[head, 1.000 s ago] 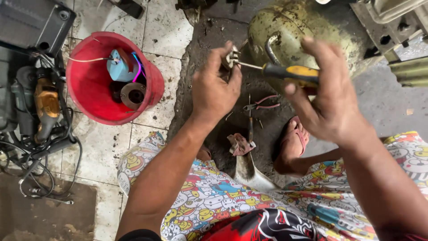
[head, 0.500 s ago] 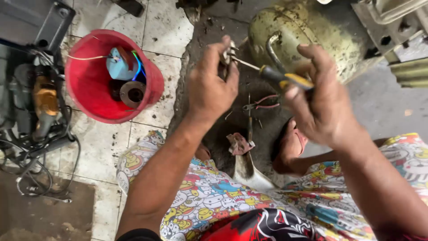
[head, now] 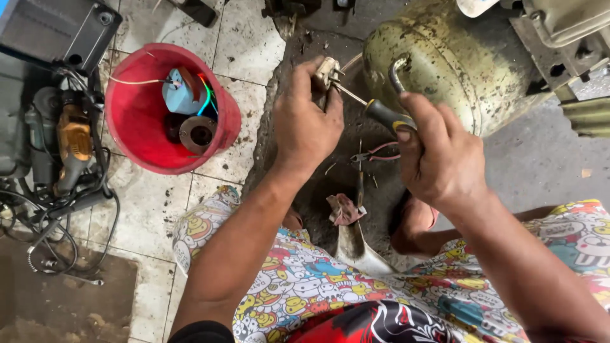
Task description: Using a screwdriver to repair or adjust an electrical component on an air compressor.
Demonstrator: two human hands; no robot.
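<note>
Gripping a small pale part (head: 327,70), the left hand (head: 306,127); right hand (head: 438,155) clutching a screwdriver (head: 375,109).

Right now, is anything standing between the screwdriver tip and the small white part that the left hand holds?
Nothing visible does. The screwdriver, gripped by the right hand, reaches with its shaft straight to the small white part, pinched by the left hand.

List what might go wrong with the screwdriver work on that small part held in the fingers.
1. The screwdriver tip bears on a small pale part pinched in the left hand; a slip may jab those fingers.
2. The part is held in mid-air, so it might twist or drop.
3. Pliers and a rag lie near a bare foot.
</note>
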